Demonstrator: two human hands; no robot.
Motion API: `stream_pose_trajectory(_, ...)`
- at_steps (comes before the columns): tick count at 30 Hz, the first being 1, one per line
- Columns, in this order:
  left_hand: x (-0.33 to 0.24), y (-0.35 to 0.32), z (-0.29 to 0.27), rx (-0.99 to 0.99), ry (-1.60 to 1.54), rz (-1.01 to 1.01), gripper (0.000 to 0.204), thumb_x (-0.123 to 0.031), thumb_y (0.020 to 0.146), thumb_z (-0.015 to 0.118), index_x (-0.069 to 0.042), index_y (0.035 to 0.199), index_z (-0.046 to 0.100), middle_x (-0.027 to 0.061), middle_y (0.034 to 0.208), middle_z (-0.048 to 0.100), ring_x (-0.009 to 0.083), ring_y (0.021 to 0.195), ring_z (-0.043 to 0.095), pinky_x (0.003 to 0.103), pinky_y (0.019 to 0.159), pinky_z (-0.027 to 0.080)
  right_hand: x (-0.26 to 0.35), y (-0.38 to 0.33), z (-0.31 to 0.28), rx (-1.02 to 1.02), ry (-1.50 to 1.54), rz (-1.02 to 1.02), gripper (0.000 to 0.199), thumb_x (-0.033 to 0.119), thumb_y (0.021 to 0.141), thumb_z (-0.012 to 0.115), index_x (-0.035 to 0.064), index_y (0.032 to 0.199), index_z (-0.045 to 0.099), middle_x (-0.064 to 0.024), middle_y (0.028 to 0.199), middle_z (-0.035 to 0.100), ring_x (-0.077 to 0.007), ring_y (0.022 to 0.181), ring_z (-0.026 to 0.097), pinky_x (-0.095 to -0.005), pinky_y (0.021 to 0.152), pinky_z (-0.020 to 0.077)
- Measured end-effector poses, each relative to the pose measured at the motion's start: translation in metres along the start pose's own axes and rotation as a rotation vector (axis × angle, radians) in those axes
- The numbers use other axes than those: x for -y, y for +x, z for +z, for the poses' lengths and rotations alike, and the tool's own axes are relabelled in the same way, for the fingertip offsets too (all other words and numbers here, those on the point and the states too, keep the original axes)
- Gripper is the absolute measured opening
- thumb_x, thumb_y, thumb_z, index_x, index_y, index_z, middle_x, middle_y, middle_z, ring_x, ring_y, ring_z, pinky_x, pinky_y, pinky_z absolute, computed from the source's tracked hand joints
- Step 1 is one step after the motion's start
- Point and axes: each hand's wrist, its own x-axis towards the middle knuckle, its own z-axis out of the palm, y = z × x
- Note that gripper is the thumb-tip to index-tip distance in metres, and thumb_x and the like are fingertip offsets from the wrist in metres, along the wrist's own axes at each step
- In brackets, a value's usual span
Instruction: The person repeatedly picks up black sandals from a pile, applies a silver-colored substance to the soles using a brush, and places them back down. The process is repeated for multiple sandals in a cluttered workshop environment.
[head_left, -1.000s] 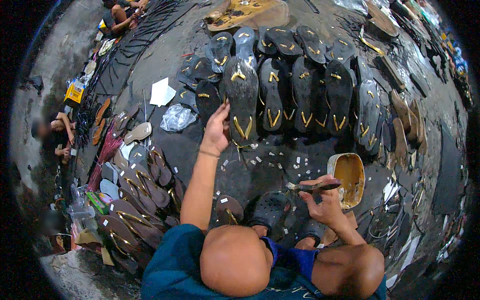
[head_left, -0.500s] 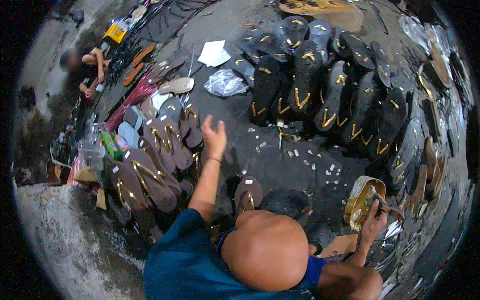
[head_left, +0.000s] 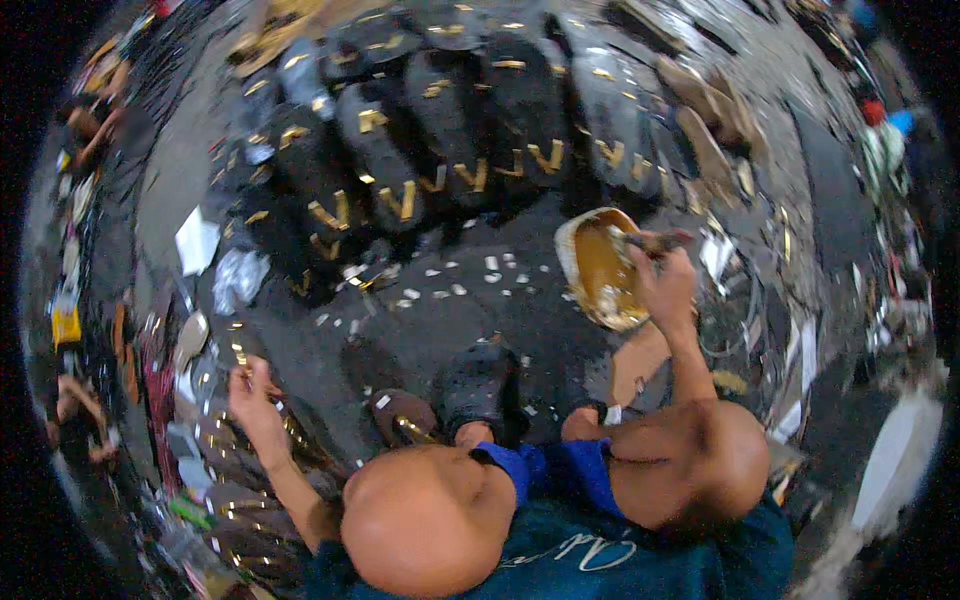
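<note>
My right hand (head_left: 668, 285) is closed around a short, dark brown tool (head_left: 665, 240), its kind unclear. The tool is at the rim of an open oval tub (head_left: 574, 255) with a yellowish, crusted inside. Lower left, the blurred fingers of my left hand (head_left: 258, 400) are curled at a gold-strapped flip-flop (head_left: 237, 345), whose sole mostly cannot be made out. More brown flip-flops (head_left: 245, 505) with gold straps lie by my left forearm. A single brown flip-flop (head_left: 398, 408) with a white label rests just ahead of my left knee.
Rows of dark flip-flops (head_left: 385, 160) with gold straps spread across the far side. Small white scraps (head_left: 458, 290) dot the dark floor before my feet. A tan board (head_left: 638, 362) is below the tub. Clear plastic (head_left: 240, 278) and white paper (head_left: 198, 240) lie left; another person (head_left: 85, 410) is at the far left edge.
The view has swung to the right. My left hand, spread and reaching before, now has its fingers curled at a flip-flop. My right hand still holds the brown tool at the tub.
</note>
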Motion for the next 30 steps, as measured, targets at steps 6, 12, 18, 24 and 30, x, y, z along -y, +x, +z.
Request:
stream_pose_trajectory(6, 0.009, -0.091, 0.177, 0.844, 0.412, 0.508, 0.055, -0.021, 0.082, 0.074, 0.002, 0.128, 0.055, 0.0275, 0.151, 0.029, 0.0393, 0.137, 0.037, 0.044, 0.107, 0.037, 0.004, -0.007, 0.020, -0.104, 0.061, -0.188, 0.019, 0.018, 0.086, 0.067, 0.0030, 0.096, 0.067, -0.0170, 0.090, 0.065, -0.0344, 0.078, 0.061, -0.0422, 0.072, 0.0480)
stream_pose_trajectory(12, 0.070, -0.059, 0.235, 0.797, 0.726, 0.837, 0.069, -0.037, 0.086, 0.065, -0.007, 0.143, 0.041, 0.0254, 0.156, 0.015, 0.0431, 0.145, 0.014, 0.054, 0.115, 0.017, -0.029, -0.073, -0.033, 0.414, -0.252, -0.005, 0.023, 0.022, 0.085, 0.066, 0.0011, 0.092, 0.060, -0.0211, 0.079, 0.064, -0.0421, 0.074, 0.061, -0.0479, 0.065, 0.0475)
stream_pose_trajectory(18, 0.041, -0.018, 0.290, 0.913, 0.688, 1.092, 0.077, -0.045, 0.083, 0.067, -0.015, 0.147, 0.036, 0.0232, 0.155, 0.021, 0.0428, 0.143, 0.020, 0.055, 0.116, 0.018, -0.019, -0.078, -0.060, 0.780, -0.167, 0.070, 0.026, 0.022, 0.086, 0.068, 0.0005, 0.099, 0.061, -0.0191, 0.079, 0.065, -0.0332, 0.070, 0.064, -0.0401, 0.066, 0.0512)
stream_pose_trajectory(24, 0.018, -0.001, 0.318, 1.037, 0.900, 1.140, 0.089, -0.060, 0.081, 0.059, -0.010, 0.149, 0.030, 0.0182, 0.154, 0.028, 0.0369, 0.143, 0.025, 0.053, 0.115, 0.018, 0.031, -0.048, -0.058, 0.478, 0.670, 0.210, 0.028, 0.023, 0.090, 0.067, 0.0013, 0.108, 0.063, -0.0116, 0.094, 0.068, -0.0225, 0.084, 0.065, -0.0346, 0.075, 0.0508)
stream_pose_trajectory(30, 0.005, -0.034, 0.323, 1.139, 0.783, 0.958, 0.070, -0.054, 0.094, 0.045, -0.010, 0.149, 0.033, 0.0154, 0.155, 0.029, 0.0373, 0.146, 0.015, 0.058, 0.115, 0.005, 0.044, -0.035, -0.032, 0.278, 0.764, 0.053, 0.028, 0.020, 0.093, 0.065, 0.0024, 0.113, 0.058, -0.0090, 0.100, 0.065, -0.0172, 0.088, 0.062, -0.0322, 0.080, 0.0494)
